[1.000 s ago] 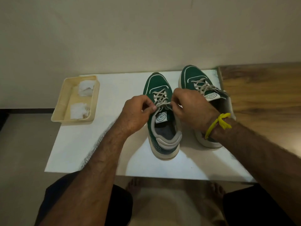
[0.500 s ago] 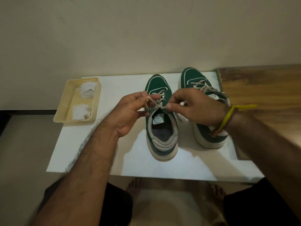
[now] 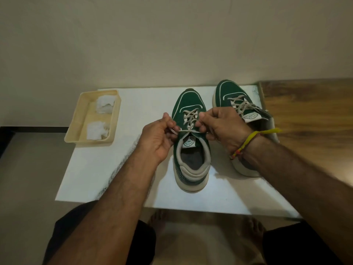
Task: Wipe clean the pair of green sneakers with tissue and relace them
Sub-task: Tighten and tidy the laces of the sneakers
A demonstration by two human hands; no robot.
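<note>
Relacing is judged nearly finished: the far sneaker (image 3: 242, 119) is already laced, and on the near sneaker (image 3: 191, 142), mid-board, the lace (image 3: 188, 131) is pulled taut sideways above the tongue, one end pinched by the closed left hand (image 3: 158, 138), the other by the closed right hand (image 3: 225, 129); a knot is probably left. Wiping is judged done, with two crumpled tissues (image 3: 98, 129) dropped in the tray (image 3: 75, 129). Open white board (image 3: 133, 104) is left between tray and shoes, but the far sneaker sits close to the board's right edge.
</note>
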